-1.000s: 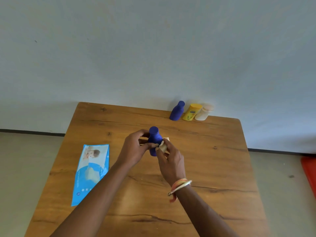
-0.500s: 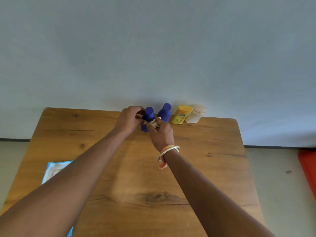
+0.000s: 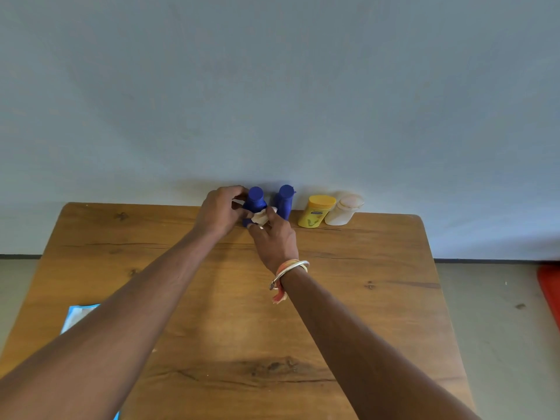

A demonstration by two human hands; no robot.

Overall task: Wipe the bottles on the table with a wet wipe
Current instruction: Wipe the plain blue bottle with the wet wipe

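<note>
My left hand (image 3: 222, 212) grips the dark-blue plastic bottle (image 3: 255, 200), upright, cap up, contents hidden; my right hand (image 3: 274, 237) pinches the crumpled white wet wipe (image 3: 261, 217) against it.

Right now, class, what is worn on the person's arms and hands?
No sleeves or gloves show. At the wrist of the right hand sit a thin metal bangle and an orange thread band with a loose end. The left hand and its wrist wear nothing.
</note>
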